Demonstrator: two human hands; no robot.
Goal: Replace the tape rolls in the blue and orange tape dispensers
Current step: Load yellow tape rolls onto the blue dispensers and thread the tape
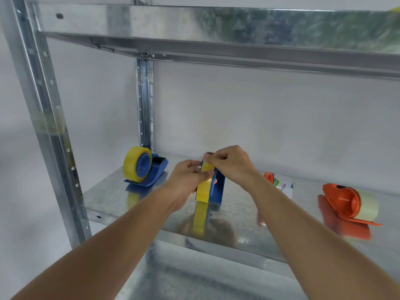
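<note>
Both hands worked at the middle blue plastic tape dispenser (217, 189) standing on the galvanised metal shelf (249, 204), end-on to the camera. Left hand (187, 180) gripped the yellow tape roll (204, 187) seated in it, thumb on the roll's face; right hand (229, 163) pinched the loose tape end up by the serrated metal cutter (210, 153) at the top. Looked like the threading step, roll already in, tape end not yet stuck down on the blade. Second blue dispenser with a yellow roll (141, 168) stood well to the left, apparently loaded, untouched. Orange plastic dispenser with a pale clear roll (350, 204) sat far right on the same shelf, also carrying tape; can't tell if that roll was new or old. Another orange dispenser with a white labelled roll (279, 184) lay behind the right forearm, mostly hidden. Judgement: blue side nearly done, only the tape end to fix; orange side unclear, probably left to do or check.
</note>
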